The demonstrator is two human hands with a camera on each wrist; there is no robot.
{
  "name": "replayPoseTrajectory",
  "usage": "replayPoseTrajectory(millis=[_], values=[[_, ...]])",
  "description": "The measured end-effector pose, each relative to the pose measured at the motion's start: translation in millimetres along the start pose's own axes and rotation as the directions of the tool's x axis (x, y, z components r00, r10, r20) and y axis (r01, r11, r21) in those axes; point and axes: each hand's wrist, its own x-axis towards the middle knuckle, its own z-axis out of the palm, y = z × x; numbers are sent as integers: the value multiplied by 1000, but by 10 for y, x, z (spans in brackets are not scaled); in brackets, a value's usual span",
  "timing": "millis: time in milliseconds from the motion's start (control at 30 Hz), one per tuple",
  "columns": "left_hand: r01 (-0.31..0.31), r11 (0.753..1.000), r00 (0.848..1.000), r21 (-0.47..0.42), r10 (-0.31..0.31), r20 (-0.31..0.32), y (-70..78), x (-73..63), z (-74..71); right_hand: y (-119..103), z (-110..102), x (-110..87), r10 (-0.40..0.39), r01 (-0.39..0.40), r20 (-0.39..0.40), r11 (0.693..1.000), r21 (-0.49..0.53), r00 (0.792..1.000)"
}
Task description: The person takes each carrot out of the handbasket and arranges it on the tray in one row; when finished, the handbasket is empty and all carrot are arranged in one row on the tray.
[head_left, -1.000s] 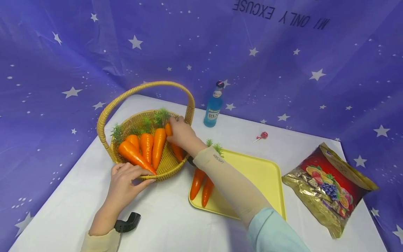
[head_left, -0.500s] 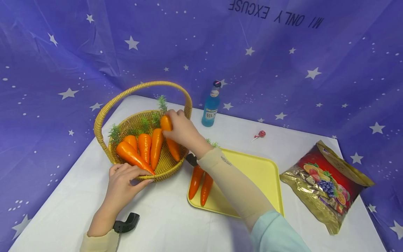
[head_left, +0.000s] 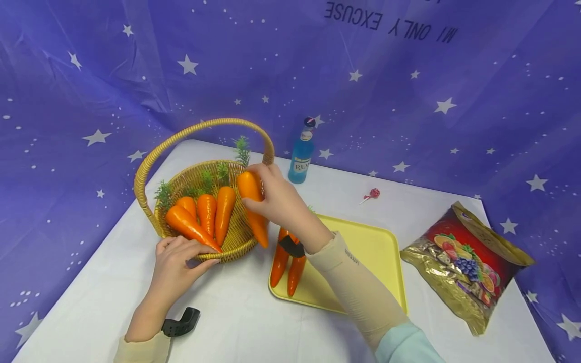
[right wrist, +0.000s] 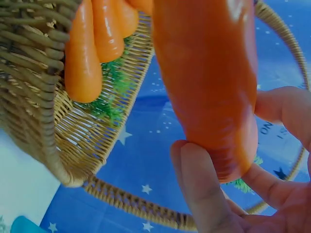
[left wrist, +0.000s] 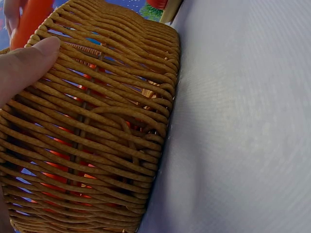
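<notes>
The wicker basket stands at the left of the table, its tall handle arching over several orange carrots with green tops. At its front rim my left hand grips the edge, and the left wrist view shows a thumb against the outer weave. My right hand holds another carrot by its thick end, over the basket's right rim with the tip pointing down toward me. In the right wrist view this carrot fills the middle, with fingers and thumb around its top end.
Right of the basket, a yellow tray bears two carrots, partly behind my right wrist. A blue bottle stands behind, with a red lollipop farther right. A gold and red candy bag lies at the right edge.
My right hand has raised the carrot from inside the basket and brought it right and toward me, over the rim. The left hand keeps its grip on the basket.
</notes>
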Motion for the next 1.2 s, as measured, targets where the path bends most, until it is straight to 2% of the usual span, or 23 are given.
replayPoseTrajectory(millis=[267,467,633,833,933,1200], values=[[13,1000,1000,0,-13,6,-3,-10,4,184,-84,-471,21,-20,-9,999,45,1000],[21,1000,1000,3,-21,15,-5,-1,3,454,-105,-835,124,-118,-33,982,148,992],[26,1000,999,3,-26,20,-3,2,-3,707,-117,-1058,222,-207,-56,958,198,973],[21,1000,1000,2,-21,15,-10,3,-4,1021,-24,-1208,372,-350,-74,914,207,925],[24,1000,1000,0,-24,14,-12,1,-4,1124,34,-1246,422,-402,-74,894,198,904],[33,999,999,-2,-33,22,-4,6,-2,1329,193,-1270,466,-454,-57,878,155,883]])
